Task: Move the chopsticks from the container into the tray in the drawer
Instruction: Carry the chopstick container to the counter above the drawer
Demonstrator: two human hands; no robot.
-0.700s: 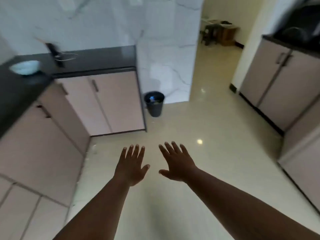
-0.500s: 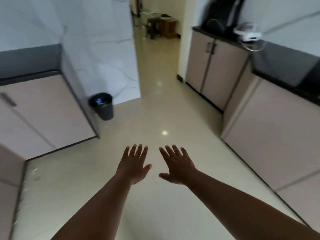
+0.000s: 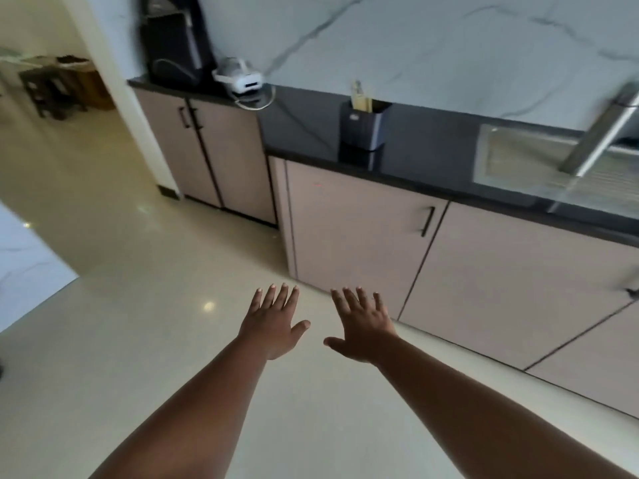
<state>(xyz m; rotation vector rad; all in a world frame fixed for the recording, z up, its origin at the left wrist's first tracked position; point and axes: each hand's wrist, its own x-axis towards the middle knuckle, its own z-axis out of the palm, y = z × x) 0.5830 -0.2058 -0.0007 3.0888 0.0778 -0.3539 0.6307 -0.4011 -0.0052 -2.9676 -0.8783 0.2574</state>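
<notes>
A dark grey container [image 3: 363, 127] stands upright on the black countertop [image 3: 311, 133], and pale chopsticks [image 3: 359, 96] stick out of its top. Both of my arms reach forward over the floor, well below and in front of the counter. My left hand [image 3: 273, 323] is flat, palm down, fingers spread, holding nothing. Beside it, my right hand [image 3: 363, 326] is also spread and holds nothing. No open drawer or tray shows; the beige cabinet fronts [image 3: 359, 233] under the counter are closed.
A white headset [image 3: 237, 76] with a cable and a black appliance [image 3: 173, 46] sit at the counter's left end. A steel sink [image 3: 553, 167] and faucet [image 3: 601, 129] are at the right. A doorway with wooden furniture [image 3: 58, 88] opens at the far left. Glossy floor [image 3: 121, 340] lies below.
The view has swung to the right: the bin and left cabinets have left the frame, and the counter with the container and sink has come in. Both hands stay spread and empty.
</notes>
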